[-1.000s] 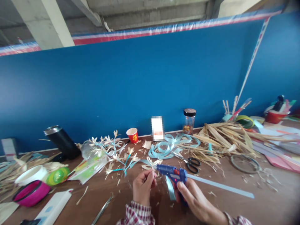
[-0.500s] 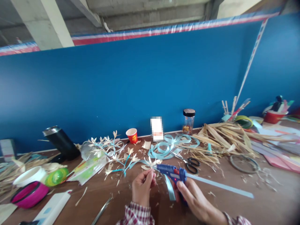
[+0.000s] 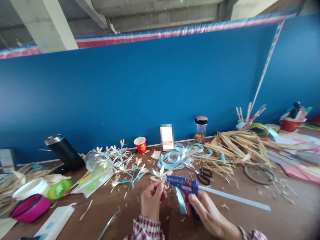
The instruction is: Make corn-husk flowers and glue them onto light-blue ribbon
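Between the thumb and fingers of my left hand (image 3: pixel 153 200) is a pale husk flower (image 3: pixel 160 173), its petals spread above the fingertips. My right hand (image 3: pixel 212 213) is wrapped round the handle of a blue glue gun (image 3: pixel 183 185), which has a small red light lit. The gun's nozzle points left and meets the base of the flower, or comes very close; I cannot tell whether glue is out. Left of my hands lies a blue-stemmed branch (image 3: pixel 132 178) with similar flowers. Light blue ribbon (image 3: pixel 172 161) is coiled just beyond the hands, and one strip runs behind the gun.
Black-handled scissors (image 3: pixel 205 176) lie beyond the gun, and tweezers (image 3: pixel 108 226) lie near the front edge. Dried corn husks (image 3: pixel 240 146) are heaped at right. A red paper cup (image 3: pixel 140 145), a lidded jar (image 3: pixel 200 130) and a black tumbler (image 3: pixel 65 151) stand along the blue partition (image 3: pixel 150 90).
The flower in my left hand has turned slightly, so its petals stand more upright. Both hands and the glue gun stay almost where they were.
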### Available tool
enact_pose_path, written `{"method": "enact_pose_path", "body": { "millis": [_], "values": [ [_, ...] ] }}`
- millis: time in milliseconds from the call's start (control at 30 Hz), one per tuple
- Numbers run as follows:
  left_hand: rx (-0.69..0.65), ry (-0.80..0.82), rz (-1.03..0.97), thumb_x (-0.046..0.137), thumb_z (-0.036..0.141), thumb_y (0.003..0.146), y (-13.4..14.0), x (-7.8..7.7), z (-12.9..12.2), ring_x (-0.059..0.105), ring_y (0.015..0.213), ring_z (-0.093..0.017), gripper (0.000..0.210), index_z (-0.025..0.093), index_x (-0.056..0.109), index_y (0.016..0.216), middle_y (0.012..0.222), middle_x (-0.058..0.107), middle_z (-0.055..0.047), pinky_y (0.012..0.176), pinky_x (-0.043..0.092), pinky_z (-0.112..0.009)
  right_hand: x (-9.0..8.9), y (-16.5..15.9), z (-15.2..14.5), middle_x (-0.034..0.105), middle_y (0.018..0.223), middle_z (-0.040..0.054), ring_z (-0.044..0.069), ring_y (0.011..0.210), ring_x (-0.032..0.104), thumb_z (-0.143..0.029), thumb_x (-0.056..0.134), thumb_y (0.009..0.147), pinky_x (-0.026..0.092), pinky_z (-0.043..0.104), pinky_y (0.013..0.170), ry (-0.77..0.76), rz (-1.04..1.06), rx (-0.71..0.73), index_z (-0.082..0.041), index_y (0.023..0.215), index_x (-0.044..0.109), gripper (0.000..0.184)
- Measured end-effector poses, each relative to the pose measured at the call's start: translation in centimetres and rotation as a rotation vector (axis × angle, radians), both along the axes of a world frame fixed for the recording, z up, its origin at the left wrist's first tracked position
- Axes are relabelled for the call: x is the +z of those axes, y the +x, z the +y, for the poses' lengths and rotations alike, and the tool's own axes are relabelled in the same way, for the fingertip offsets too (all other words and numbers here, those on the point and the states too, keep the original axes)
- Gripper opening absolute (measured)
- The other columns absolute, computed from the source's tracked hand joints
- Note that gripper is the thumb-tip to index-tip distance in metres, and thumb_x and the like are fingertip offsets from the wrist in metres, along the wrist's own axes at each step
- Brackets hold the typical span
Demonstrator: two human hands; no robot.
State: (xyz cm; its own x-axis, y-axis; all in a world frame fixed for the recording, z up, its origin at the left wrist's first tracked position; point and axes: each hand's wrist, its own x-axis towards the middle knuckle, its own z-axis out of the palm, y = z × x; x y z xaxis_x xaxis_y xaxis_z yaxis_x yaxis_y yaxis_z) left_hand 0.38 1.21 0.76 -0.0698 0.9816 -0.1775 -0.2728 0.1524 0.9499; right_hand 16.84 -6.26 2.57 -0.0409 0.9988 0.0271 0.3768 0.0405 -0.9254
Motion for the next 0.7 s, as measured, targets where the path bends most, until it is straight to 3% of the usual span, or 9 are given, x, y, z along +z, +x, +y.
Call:
{"method": "enact_pose_path", "body": {
  "millis": [233, 433, 700],
  "values": [
    [0.052, 0.004, -0.008, 0.076, 0.041, 0.053, 0.07, -0.33, 0.12, 0.048, 0.042, -0.008, 0.032, 0.012, 0.071, 0.065, 0.052, 0.061, -0.002, 0.042, 0.040, -0.018, 0.40, 0.04, -0.01, 0.055, 0.067, 0.0033, 0.015, 0.064, 0.050, -0.056, 0.028, 0.089, 0.041, 0.026, 0.065, 0.015, 0.014, 0.011, -0.016, 0.065, 0.054, 0.053],
    [-0.009, 0.000, 0.049, 0.076, 0.043, 0.053, -0.04, -0.09, 0.01, 0.049, 0.043, -0.009, 0.034, 0.011, 0.071, 0.065, 0.051, 0.060, -0.002, 0.043, 0.042, -0.020, 0.29, -0.05, -0.05, 0.055, 0.067, 0.0035, 0.015, 0.063, 0.051, -0.059, 0.029, 0.087, 0.042, 0.027, 0.064, 0.001, 0.048, -0.019, -0.016, 0.065, 0.054, 0.054],
    [0.011, 0.015, 0.040, 0.077, 0.043, 0.051, -0.02, 0.02, 0.00, 0.050, 0.044, -0.009, 0.036, 0.012, 0.071, 0.067, 0.056, 0.062, -0.002, 0.044, 0.043, -0.019, -0.08, 0.05, 0.09, 0.055, 0.066, 0.0033, 0.015, 0.064, 0.050, -0.056, 0.029, 0.088, 0.042, 0.027, 0.064, -0.003, 0.017, -0.022, -0.015, 0.068, 0.056, 0.053]
  ]
}}
